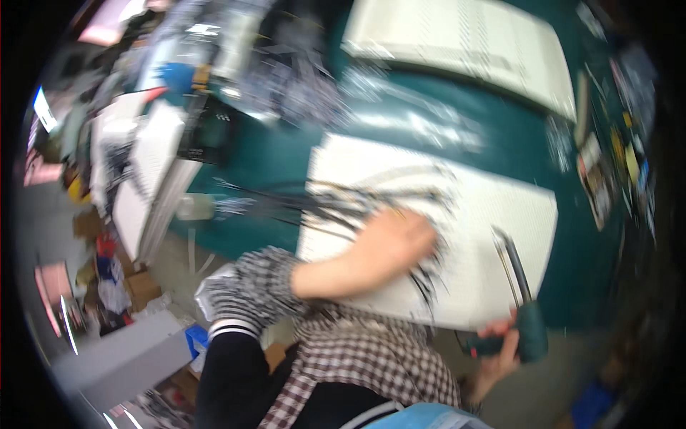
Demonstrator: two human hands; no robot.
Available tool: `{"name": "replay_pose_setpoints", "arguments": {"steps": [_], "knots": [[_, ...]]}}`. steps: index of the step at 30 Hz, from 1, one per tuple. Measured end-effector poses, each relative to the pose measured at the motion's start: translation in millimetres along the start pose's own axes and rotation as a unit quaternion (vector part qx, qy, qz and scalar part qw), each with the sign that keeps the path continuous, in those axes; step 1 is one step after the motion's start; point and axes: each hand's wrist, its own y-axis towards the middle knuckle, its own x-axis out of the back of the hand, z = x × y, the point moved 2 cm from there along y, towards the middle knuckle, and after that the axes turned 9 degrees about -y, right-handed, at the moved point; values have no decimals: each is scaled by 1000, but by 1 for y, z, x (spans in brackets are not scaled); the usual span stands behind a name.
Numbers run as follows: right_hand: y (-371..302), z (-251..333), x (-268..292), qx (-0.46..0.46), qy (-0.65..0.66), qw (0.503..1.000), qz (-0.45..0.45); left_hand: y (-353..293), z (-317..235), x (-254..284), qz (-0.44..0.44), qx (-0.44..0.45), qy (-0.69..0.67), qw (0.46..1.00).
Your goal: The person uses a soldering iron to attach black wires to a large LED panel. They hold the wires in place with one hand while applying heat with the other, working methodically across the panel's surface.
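My left hand (396, 243) lies palm down over a bunch of thin dark cables (332, 207) on a white ribbed board (493, 207). Its fingers are smeared by motion and partly hidden, so their grip cannot be made out. Loose cable ends (423, 284) stick out below that hand. Near the board's front right corner, my right hand (504, 350) is closed round the handle of a green pistol-grip tool (532, 330). The tool's long dark barrel, with a thin metal rod alongside, points up over the board.
A second white board (464, 36) lies at the back of the green table (279, 154). Clear plastic bags (300, 79) are heaped at the back left, beside a black box (207, 129). White panels (146, 186) stand at the left edge. Mixed small items (597, 179) line the right side.
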Motion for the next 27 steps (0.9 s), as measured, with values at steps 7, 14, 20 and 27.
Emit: {"name": "replay_pose_setpoints", "arguments": {"steps": [7,14,20,27], "knots": [[19,2,-18,-17,20,1000,-1,-18,-16,5,-47,-25,-12,998],[17,-11,-9,22,93,995,-34,-30,-30,2,27,-44,-4,999],[18,14,-13,100,65,992,39,1,-7,18,-16,-40,67,997],[8,6,-14,89,95,992,-3,15,1,6,-19,-90,23,995]]}}
